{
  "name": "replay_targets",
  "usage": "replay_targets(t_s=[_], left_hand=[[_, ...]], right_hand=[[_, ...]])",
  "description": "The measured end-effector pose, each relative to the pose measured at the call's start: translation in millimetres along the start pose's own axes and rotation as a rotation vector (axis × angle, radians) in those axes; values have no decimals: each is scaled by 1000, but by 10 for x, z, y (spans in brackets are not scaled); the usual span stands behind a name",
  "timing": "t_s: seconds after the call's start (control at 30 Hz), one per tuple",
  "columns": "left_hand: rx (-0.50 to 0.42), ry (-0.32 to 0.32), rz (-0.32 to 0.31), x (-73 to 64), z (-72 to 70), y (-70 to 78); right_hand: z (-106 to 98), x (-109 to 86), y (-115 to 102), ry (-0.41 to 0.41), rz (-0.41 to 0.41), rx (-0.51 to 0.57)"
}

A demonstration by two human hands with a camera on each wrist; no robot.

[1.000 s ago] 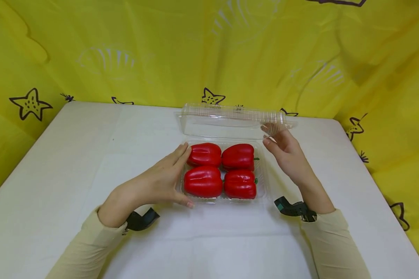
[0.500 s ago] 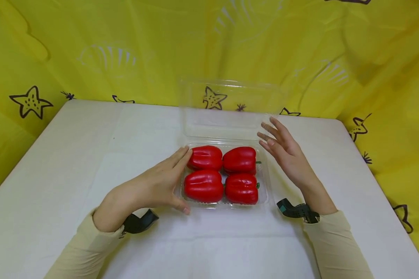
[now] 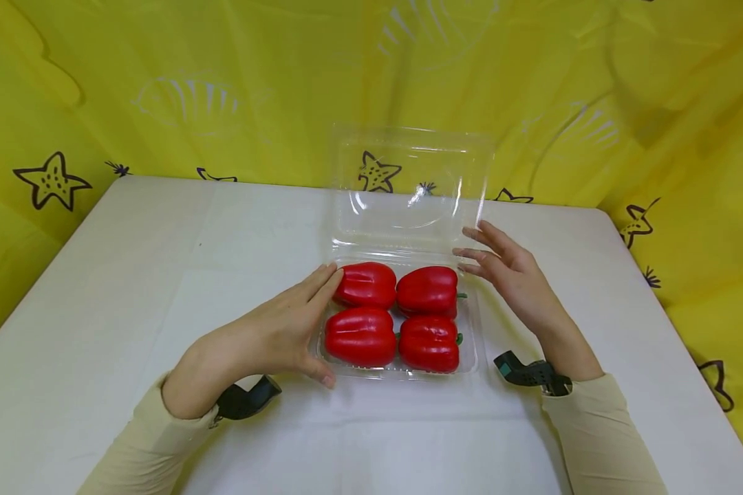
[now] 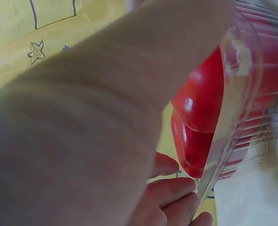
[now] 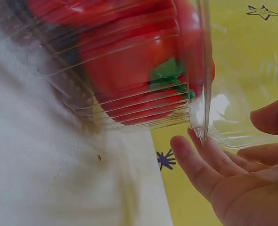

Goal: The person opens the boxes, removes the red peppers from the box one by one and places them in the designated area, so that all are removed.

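Several red bell peppers (image 3: 360, 337) lie in two rows in a clear plastic clamshell container (image 3: 470, 357). Its transparent lid (image 3: 402, 210) stands raised at the far side, hinged along the back rim. My left hand (image 3: 278, 323) rests along the container's left side, fingers by the back pepper and thumb near the front corner. In the left wrist view, fingertips (image 4: 179, 188) sit at the rim. My right hand (image 3: 508, 275) is at the back right corner, fingers spread and holding nothing. The right wrist view shows its fingertips (image 5: 183, 146) right at the rim, beside a green stem (image 5: 169, 77).
The container stands on a white-covered table (image 3: 161, 240). A yellow curtain (image 3: 272, 89) with starfish and fish drawings hangs behind and beside it. Each wrist wears a black strap mount, such as the right wrist mount (image 3: 529, 375).
The lid has swung up and back from lying tilted over the rear to standing more upright. The right hand has let go of it and spread its fingers. The left hand has barely moved.
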State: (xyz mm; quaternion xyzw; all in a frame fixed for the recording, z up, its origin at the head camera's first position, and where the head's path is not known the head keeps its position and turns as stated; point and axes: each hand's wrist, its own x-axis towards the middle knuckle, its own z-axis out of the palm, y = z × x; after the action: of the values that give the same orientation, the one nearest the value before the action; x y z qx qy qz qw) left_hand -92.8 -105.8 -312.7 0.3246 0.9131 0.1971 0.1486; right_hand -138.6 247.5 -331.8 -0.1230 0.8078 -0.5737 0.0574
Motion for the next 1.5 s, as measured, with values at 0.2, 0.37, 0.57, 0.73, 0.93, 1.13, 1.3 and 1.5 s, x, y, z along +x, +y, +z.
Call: replay_targets(t_s=[0.2,0.37,0.57,0.73,0.93,1.13,1.3,1.5], left_hand=[[2,6,4,-5,6,9],[19,26,22,-18,13,21],[30,38,15,-12,27,29],[40,49,21,2,44,24],[38,59,22,31,61,1],[23,48,-1,51,58,-17],[19,59,-11,72,61,-23],[27,65,-30,75,62,-31]], right_hand=[[16,20,8,-41,93,20],[18,26,30,-82,169,17],[0,24,60,-129,157,72],[-11,25,79,-147,148,131],[5,38,107,-145,149,199],[6,47,91,-131,153,144],[-30,19,27,-105,139,-81],[-18,-6,-80,-101,108,-201]])
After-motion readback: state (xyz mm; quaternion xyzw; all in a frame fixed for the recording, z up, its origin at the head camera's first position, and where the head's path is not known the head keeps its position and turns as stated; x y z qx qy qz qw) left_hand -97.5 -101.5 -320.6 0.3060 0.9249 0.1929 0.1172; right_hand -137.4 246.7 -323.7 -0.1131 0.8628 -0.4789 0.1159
